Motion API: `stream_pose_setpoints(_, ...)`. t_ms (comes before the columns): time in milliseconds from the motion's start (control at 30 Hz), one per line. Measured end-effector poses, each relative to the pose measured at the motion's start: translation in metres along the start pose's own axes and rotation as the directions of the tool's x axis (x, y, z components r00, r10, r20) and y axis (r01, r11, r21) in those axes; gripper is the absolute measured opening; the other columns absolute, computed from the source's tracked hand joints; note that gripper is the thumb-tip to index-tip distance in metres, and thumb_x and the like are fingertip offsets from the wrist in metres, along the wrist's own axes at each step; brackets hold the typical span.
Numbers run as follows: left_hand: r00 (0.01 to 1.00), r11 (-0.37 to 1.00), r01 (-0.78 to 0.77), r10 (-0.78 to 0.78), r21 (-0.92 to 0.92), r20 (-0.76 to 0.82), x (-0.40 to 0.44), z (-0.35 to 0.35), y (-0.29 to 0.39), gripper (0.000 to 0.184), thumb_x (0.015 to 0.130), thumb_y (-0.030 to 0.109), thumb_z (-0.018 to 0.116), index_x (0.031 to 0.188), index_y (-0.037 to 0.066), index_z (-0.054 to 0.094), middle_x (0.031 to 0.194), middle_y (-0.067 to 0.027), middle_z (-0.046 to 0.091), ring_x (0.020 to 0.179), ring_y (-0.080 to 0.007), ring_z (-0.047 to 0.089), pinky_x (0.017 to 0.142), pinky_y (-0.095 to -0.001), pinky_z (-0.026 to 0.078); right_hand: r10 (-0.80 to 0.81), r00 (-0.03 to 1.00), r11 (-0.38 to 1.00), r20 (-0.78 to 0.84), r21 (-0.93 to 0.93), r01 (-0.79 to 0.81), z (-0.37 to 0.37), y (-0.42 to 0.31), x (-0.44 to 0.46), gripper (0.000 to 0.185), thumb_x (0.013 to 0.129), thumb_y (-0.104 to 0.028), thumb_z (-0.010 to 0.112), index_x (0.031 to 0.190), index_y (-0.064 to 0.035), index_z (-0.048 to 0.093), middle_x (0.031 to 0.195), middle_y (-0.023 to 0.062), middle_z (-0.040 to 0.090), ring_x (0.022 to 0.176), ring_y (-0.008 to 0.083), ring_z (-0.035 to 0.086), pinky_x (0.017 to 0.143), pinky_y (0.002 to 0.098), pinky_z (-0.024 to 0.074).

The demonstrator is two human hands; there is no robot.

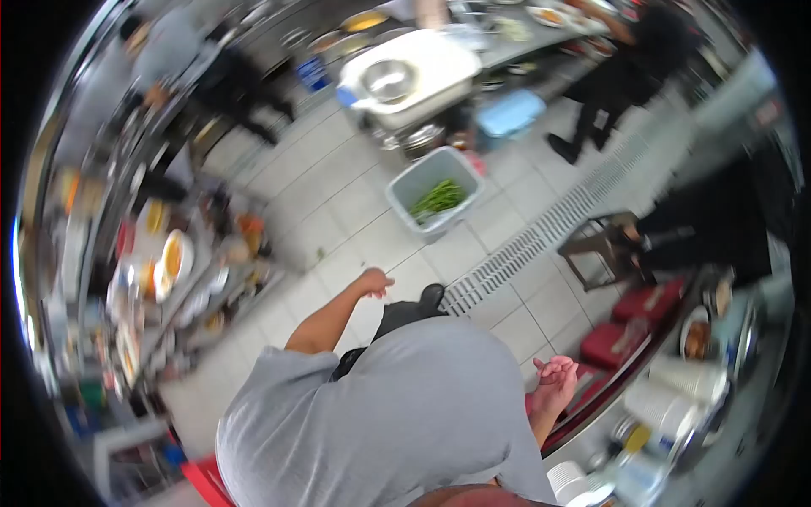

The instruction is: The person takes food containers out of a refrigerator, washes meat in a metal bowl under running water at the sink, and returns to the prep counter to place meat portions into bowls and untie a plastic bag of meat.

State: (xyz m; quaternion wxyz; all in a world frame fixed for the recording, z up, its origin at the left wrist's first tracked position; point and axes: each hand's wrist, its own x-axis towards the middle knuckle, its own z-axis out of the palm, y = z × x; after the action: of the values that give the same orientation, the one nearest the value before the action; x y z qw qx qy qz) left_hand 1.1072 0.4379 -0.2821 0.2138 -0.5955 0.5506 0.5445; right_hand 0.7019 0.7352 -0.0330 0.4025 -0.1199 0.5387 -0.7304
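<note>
A: We're looking down past the grey shirt [389, 406], and the left hand [373, 283] is out ahead over the tiled floor [338, 228]! Its fingers bend loosely.

B: It's blurred, mind you, so I can't tell whether those fingertips are pressed together or pinching anything. What about the right hand [556, 378]?

A: Palm turned up, thumb apart from the half-curled fingers, a loosely spread hand! It's beside the curved counter [596, 416], near the red boxes [615, 342].

B: And the grey tub [404, 201]?

A: On the floor, ahead of both hands and well apart from them, with green vegetables [439, 198] lying inside! Just beyond it, the metal bowl [389, 80] rests on the white surface [448, 59], and the blue box [511, 116] is off to the right.

B: Plenty along that right side too: the floor drain [524, 237] runs diagonally past a shoe [432, 296], towards the upper right. White cups [663, 407] are stacked on the counter, near a dish of brown food [697, 335].

A: And people all around! One person in grey [169, 51] at the upper left, a person in black [663, 46] at the upper right, and dark-clothed legs [710, 228] by the stool [596, 253].
</note>
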Motion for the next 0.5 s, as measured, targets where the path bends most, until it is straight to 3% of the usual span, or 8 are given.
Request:
stream_pose_setpoints(67,0.987,0.980,0.103,-0.121,-0.169,-0.102,-0.035,-0.001,-0.046,0.048,0.095,0.044,0.058,0.104,-0.001,0.072,0.085,-0.0116,0.076,0.071,-0.0207,0.074,0.055,-0.0355,0.056,0.096,0.985,0.990,0.140,-0.117,-0.080,0.004,0.005,0.015,0.040,0.107,-0.036,0.047,0.107,0.0012,0.062,0.069,0.0044,0.060,0.067,0.0149,0.059,0.085,0.0408,0.0547)
stream_pose_setpoints(167,0.914,0.914,0.059,-0.212,-0.402,-0.347,-0.110,0.030,-0.116,0.049,0.094,0.044,0.058,0.087,-0.002,0.072,0.085,-0.0120,0.076,0.063,-0.0219,0.072,0.050,-0.0393,0.055,0.286,0.875,0.918,0.390,-0.375,-0.133,0.018,0.021,0.063,0.035,0.107,-0.032,0.050,0.107,0.0012,0.063,0.071,0.0039,0.061,0.067,0.0144,0.060,0.082,0.0399,0.0544)
stream_pose_setpoints(200,0.869,0.875,0.002,-0.242,-0.485,-0.432,-0.136,0.053,-0.141,0.046,0.093,0.043,0.059,0.086,0.000,0.072,0.080,-0.0115,0.076,0.062,-0.0208,0.071,0.049,-0.0375,0.054,0.389,0.795,0.878,0.465,-0.449,-0.167,0.016,0.034,0.090,0.026,0.104,-0.025,0.058,0.109,0.0002,0.063,0.074,0.0045,0.063,0.069,0.0144,0.061,0.077,0.0357,0.0539)
stream_pose_setpoints(300,0.773,0.817,-0.034,-0.343,-0.575,-0.534,-0.214,0.149,-0.206,0.044,0.092,0.043,0.060,0.085,0.001,0.072,0.075,-0.0115,0.075,0.059,-0.0203,0.070,0.050,-0.0359,0.054,0.624,0.569,0.670,0.535,-0.741,-0.039,0.052,0.051,0.147,0.024,0.099,-0.020,0.067,0.110,0.0012,0.063,0.077,0.0039,0.065,0.070,0.0121,0.060,0.071,0.0296,0.0516)
stream_pose_setpoints(333,0.787,0.916,-0.026,-0.229,-0.401,-0.574,-0.213,0.195,-0.246,0.044,0.091,0.044,0.061,0.084,0.001,0.072,0.073,-0.0119,0.074,0.059,-0.0208,0.070,0.051,-0.0366,0.055,0.602,0.540,0.638,0.588,-0.761,0.116,0.072,0.050,0.156,0.025,0.097,-0.018,0.069,0.111,0.0017,0.064,0.077,0.0035,0.065,0.070,0.0112,0.060,0.070,0.0283,0.0504)
stream_pose_setpoints(400,0.853,0.941,0.063,-0.224,-0.333,-0.471,-0.236,0.287,-0.297,0.043,0.090,0.044,0.064,0.084,0.002,0.071,0.073,-0.0114,0.074,0.057,-0.0219,0.069,0.052,-0.0373,0.055,0.560,0.465,0.533,0.686,-0.728,0.431,0.130,0.048,0.156,0.027,0.093,-0.015,0.073,0.112,0.0028,0.064,0.078,0.0027,0.066,0.070,0.0094,0.058,0.066,0.0255,0.0480)
stream_pose_setpoints(433,0.864,0.796,0.155,-0.396,-0.585,-0.310,-0.251,0.329,-0.301,0.041,0.091,0.044,0.064,0.091,0.003,0.071,0.076,-0.0102,0.075,0.058,-0.0228,0.070,0.053,-0.0387,0.056,0.542,0.430,0.550,0.722,-0.692,0.468,0.156,0.054,0.149,0.028,0.093,-0.015,0.074,0.112,0.0029,0.064,0.078,0.0022,0.066,0.070,0.0088,0.058,0.066,0.0254,0.0473)
stream_pose_setpoints(500,0.738,0.276,0.330,-0.672,-0.903,0.064,-0.280,0.413,-0.310,0.041,0.094,0.045,0.065,0.105,0.006,0.069,0.080,-0.0076,0.076,0.061,-0.0246,0.071,0.053,-0.0414,0.056,0.493,0.356,0.588,0.794,-0.606,0.536,0.210,0.074,0.128,0.031,0.091,-0.015,0.075,0.114,0.0032,0.064,0.078,0.0011,0.066,0.069,0.0077,0.056,0.064,0.0253,0.0459)
